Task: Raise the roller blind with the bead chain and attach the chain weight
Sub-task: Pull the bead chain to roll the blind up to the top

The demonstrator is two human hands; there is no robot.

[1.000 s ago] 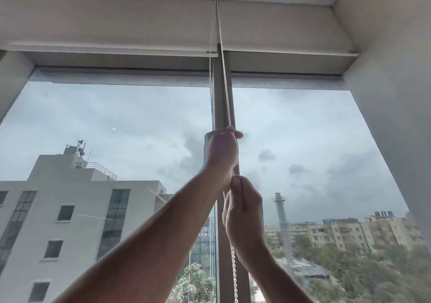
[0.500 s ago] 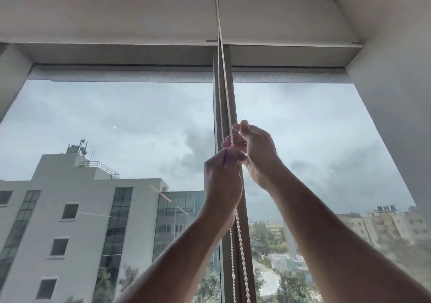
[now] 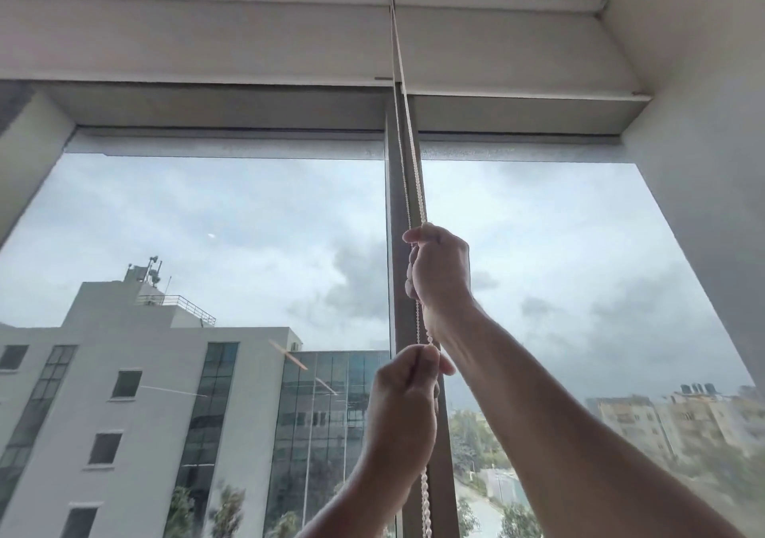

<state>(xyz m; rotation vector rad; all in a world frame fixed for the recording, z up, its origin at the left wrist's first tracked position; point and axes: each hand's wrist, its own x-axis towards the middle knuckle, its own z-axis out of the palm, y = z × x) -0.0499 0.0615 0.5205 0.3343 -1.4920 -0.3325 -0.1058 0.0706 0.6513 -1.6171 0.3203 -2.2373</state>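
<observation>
The white beaded plastic chain (image 3: 407, 152) hangs before the grey window mullion (image 3: 398, 289), running up to the pale fabric roller blind (image 3: 207, 37), nearly fully raised. Right hand (image 3: 441, 268) fists it high, left hand (image 3: 403, 405) closed on it below, apparently for alternating pulls. No weight visible. Overcast city beyond glass.

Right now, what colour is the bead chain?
White, plain; the thin plastic bead chain shows best in the head view.

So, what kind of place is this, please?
Probably an upper-floor room in a city, at a big window: a rolled-up blind hangs above, and the roof of an office block lies outside.
</observation>
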